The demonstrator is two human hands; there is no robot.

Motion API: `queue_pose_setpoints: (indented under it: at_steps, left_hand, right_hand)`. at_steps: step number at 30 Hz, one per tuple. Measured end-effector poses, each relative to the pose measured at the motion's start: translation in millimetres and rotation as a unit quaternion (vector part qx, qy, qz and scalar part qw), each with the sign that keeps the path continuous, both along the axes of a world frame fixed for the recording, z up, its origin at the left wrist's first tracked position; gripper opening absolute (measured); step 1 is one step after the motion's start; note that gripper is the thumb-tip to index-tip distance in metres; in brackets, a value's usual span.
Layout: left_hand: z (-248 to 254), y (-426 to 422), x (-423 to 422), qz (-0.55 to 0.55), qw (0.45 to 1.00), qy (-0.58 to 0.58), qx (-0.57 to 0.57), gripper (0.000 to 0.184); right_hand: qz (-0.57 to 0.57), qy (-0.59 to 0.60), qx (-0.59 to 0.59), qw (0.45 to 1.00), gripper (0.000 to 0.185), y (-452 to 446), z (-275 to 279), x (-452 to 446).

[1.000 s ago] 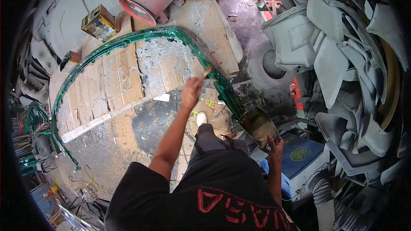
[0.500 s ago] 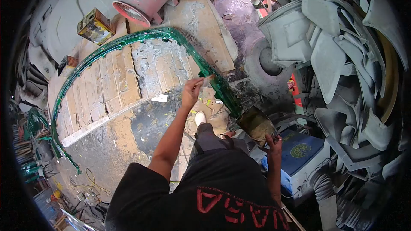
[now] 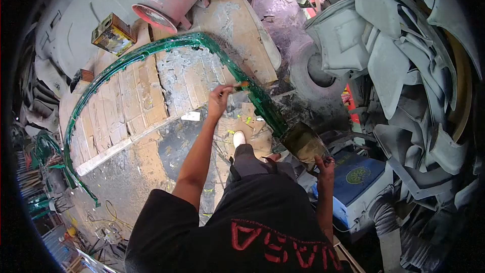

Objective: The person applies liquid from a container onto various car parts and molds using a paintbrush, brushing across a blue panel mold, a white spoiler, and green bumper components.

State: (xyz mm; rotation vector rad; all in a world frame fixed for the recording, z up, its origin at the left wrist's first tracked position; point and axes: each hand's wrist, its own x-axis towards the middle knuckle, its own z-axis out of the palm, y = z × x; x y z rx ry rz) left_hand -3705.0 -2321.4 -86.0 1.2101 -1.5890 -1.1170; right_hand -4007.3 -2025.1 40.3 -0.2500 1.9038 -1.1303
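My left hand [image 3: 219,97] pinches a small brush [image 3: 241,86] with an orange-brown tip. The brush tip rests at the inner edge of a long, curved, green-coated frame [image 3: 199,39]; whether it touches cannot be told for sure. My right hand [image 3: 324,166] grips the near rim of an open square tin [image 3: 304,144] by the frame's right end. Something brownish shows inside the tin. Under the frame lie ribbed cardboard sheets [image 3: 118,103], stained grey in the middle.
A red blower [image 3: 169,2] and a yellow-black can [image 3: 113,34] stand beyond the frame. On the right are a tyre [image 3: 316,73], piled grey panels [image 3: 389,68] and a blue-lidded box [image 3: 353,179]. A yellow cable [image 3: 113,212] lies on the floor at left.
My left hand has moved slightly left, and the brush has shifted a little along the frame's inner edge. My right hand still holds the tin, at nearly the same place.
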Motion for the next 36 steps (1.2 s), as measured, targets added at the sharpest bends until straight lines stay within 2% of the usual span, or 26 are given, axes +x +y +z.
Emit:
queue_pose_setpoints:
  at_steps: [2,3,5,6,7,8,9,11,14,16,17,19,20,21,23,26,27,29,30,33,36]
  left_hand:
    - [19.1,-7.8,6.5,0.075,0.997,-0.022,0.003,0.018]
    - [19.4,-4.9,4.9,0.075,0.997,-0.022,0.002,0.018]
    - [14.6,11.8,-1.8,0.097,0.973,-0.144,-0.151,0.022]
    - [5.2,24.3,-8.2,0.068,0.977,-0.136,-0.149,0.028]
    - [-13.5,36.9,-13.7,0.04,0.965,-0.194,-0.17,0.036]
    - [-27.5,49.2,-23.3,0.024,0.973,-0.171,-0.154,0.041]
    - [-25.3,62.9,-34.3,0.006,0.97,-0.199,-0.139,0.044]
    - [-22.0,79.9,-47.9,-0.05,0.97,-0.189,-0.147,0.036]
    - [-10.9,92.5,-57.1,-0.106,0.968,-0.192,-0.125,0.034]
    - [-15.6,90.4,-57.2,-0.119,0.98,-0.119,-0.104,0.029]
    - [-26.1,78.2,-50.1,-0.118,0.986,-0.095,-0.068,0.023]
    - [-43.0,48.5,-31.0,-0.079,0.99,-0.073,-0.094,0.021]
    - [-41.9,28.4,-17.7,-0.094,0.991,-0.046,-0.08,0.022]
    - [-37.7,8.9,-5.7,-0.11,0.991,-0.02,-0.067,0.023]
    - [3.6,-15.5,11.2,-0.071,0.996,-0.045,-0.03,0.022]
    - [25.9,-41.2,28.4,0.0,0.996,-0.047,-0.07,0.018]
    - [33.2,-38.8,27.6,0.0,0.997,-0.046,-0.069,0.018]
    - [42.7,-27.7,23.4,0.097,0.987,-0.091,-0.094,0.018]
    - [36.1,-19.1,18.8,0.127,0.977,-0.091,-0.145,0.02]
    - [1.2,13.2,-4.4,0.116,0.965,-0.133,-0.192,0.025]
    - [-14.0,51.4,-28.0,0.03,0.975,-0.17,-0.139,0.033]
  right_hand:
    - [0.001,0.004,-0.001,1.0,0.086,0.2,1.3,0.6]
    - [-0.004,-0.002,-0.001,1.0,0.085,2.2,-1.7,-0.9]
    - [-0.007,-0.008,-0.002,1.0,0.084,0.7,-2.5,-1.3]
    - [-0.01,-0.008,0.0,1.0,0.083,-0.6,-0.2,0.0]
    - [-0.014,-0.008,0.002,1.0,0.082,-1.1,1.9,1.4]
    - [-0.014,-0.008,0.002,1.0,0.082,-2.2,3.5,2.2]
    - [-0.008,0.004,0.008,1.0,0.081,-3.9,5.4,2.1]
    - [-0.001,0.017,0.014,1.0,0.08,-5.2,8.9,0.5]
    - [-0.002,0.007,0.006,1.0,0.079,-7.7,8.9,-0.7]
    - [-0.01,0.013,0.002,1.0,0.08,-3.6,4.4,-3.3]
    - [-0.008,0.013,0.003,1.0,0.08,0.3,-1.6,-7.1]
    - [-0.011,0.017,0.007,1.0,0.082,5.6,-12.6,-14.6]
    - [-0.009,0.017,0.007,1.0,0.082,6.0,-11.2,-14.1]
    - [-0.017,0.017,0.004,1.0,0.082,4.5,-5.3,-10.9]
    - [-0.023,0.016,0.001,1.0,0.083,2.9,0.1,-9.2]
    - [-0.013,0.009,-0.024,1.0,0.082,6.2,-0.2,-11.1]
    - [-0.019,0.017,-0.012,1.0,0.08,7.5,-2.0,-11.6]
    - [-0.025,0.025,-0.002,0.999,0.077,8.7,-4.2,-13.0]
    - [-0.027,0.023,0.0,0.999,0.075,8.4,-3.1,-12.7]
    - [-0.031,0.02,0.007,0.999,0.072,1.2,14.2,-5.1]
    - [-0.009,0.032,0.001,0.999,0.066,0.9,14.6,-4.1]
